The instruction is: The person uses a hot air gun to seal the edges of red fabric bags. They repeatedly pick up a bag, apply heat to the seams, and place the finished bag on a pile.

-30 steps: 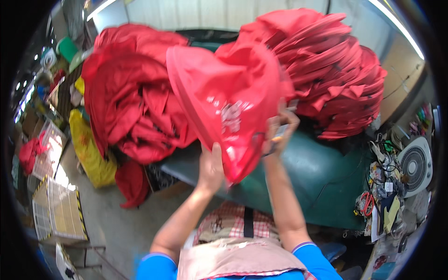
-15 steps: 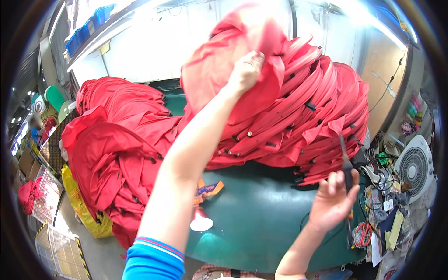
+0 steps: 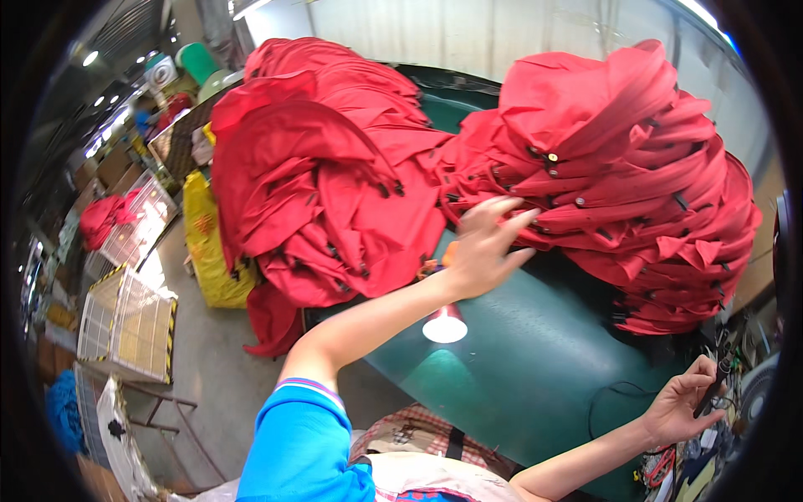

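Over the green tabletop [image 3: 519, 335], my left hand [image 3: 485, 251] is open with fingers spread, slightly blurred, near the lower left edge of the right heap of red fabric [image 3: 611, 176]. This heap is layered, with black tabs and small round studs along its folds. Farther left spreads another heap of red fabric [image 3: 326, 184], its lower end hanging off the table. At the table's right side, my right hand [image 3: 682, 406] grips a slim black-handled tool [image 3: 713, 386]; its tip is hard to make out.
A lit lamp with a red shade [image 3: 445, 325] is below my left forearm. A yellow bag [image 3: 209, 243] and a wire-mesh crate [image 3: 130, 322] stand on the left. Red-handled scissors [image 3: 659, 467], cords and a fan [image 3: 757, 389] crowd the right edge. Another person [image 3: 144, 117] is far left.
My left hand has let go of the raised red fabric and come down toward the table; the fabric has settled on the right heap. My right hand still holds the tool. The view has swung left.
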The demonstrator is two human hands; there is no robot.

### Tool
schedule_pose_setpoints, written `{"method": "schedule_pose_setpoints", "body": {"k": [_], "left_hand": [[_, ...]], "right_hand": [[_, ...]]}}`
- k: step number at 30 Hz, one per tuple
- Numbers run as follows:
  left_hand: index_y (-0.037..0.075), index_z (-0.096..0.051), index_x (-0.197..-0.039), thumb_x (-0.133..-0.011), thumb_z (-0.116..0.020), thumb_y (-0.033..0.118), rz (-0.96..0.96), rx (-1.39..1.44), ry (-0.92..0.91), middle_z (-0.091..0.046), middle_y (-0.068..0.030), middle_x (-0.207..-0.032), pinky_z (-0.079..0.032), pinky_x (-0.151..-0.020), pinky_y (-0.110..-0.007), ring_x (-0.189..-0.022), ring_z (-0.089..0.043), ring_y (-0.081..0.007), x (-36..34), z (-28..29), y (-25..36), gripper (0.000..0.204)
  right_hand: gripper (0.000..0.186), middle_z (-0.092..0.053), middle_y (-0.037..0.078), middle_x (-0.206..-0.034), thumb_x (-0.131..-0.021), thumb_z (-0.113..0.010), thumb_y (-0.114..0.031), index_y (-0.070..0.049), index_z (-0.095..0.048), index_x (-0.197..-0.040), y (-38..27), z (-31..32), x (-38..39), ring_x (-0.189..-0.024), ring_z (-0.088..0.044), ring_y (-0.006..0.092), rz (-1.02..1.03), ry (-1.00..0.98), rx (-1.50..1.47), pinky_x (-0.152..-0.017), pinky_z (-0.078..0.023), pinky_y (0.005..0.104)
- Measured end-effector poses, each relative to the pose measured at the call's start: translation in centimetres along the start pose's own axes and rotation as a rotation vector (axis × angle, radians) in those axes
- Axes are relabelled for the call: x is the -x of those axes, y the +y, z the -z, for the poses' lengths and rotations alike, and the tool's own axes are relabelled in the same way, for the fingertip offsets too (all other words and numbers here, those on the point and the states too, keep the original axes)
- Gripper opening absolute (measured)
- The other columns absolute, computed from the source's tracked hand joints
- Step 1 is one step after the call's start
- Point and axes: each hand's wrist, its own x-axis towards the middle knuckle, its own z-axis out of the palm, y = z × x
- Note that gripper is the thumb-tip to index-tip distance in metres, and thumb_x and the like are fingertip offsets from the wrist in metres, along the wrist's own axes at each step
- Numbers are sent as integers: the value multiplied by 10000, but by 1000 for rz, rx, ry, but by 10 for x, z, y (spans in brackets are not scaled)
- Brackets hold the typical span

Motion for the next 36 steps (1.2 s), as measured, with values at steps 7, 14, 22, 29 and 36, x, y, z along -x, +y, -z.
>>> {"method": "schedule_pose_setpoints", "body": {"k": [7,14,22,29,36], "left_hand": [[16,-516,-1375,-924,-662,257,689,-994,585,-501,-243,-1371,-353,-1102,-525,-1294,-454,-409,244,307,-214,532],[-37,-402,-1476,-896,-676,362,1428,81,699,-522,-242,-1440,-391,-1117,-418,-1344,-505,-336,365,438,-318,755],[32,-632,-650,-765,-687,131,1360,221,488,-631,-28,-630,-460,-553,-309,-544,-588,-144,273,383,-251,162],[2,-612,-1157,-822,-772,167,1350,669,474,-676,-108,-1026,-549,-874,-359,-933,-675,-222,204,286,-3,406],[-34,-403,-1374,-710,-915,270,793,-654,614,-488,-243,-1300,-423,-1014,-485,-1214,-482,-388,275,242,-65,892]], "right_hand": [[193,-421,68,-1009,-978,-590,-16,21,-447,-854,7,30,-6,-1000,-502,179,-284,49,-151,-1154,-449,488],[192,-433,55,-1024,-1020,-595,-137,7,-627,-1143,18,46,38,-953,-458,159,-326,101,19,-809,-515,302],[441,-674,90,-1211,-1092,-453,-339,-93,-536,-1450,70,2,44,-951,-543,127,-434,40,-30,-841,-546,323],[446,-692,103,-1173,-1098,-413,-396,-129,-582,-1413,110,24,52,-800,-481,164,-564,-41,124,-639,-485,305],[381,-415,-3,-707,-1091,-458,-377,-92,-651,-1256,110,12,66,-666,-366,115,-504,-236,242,-537,-362,253]]}}
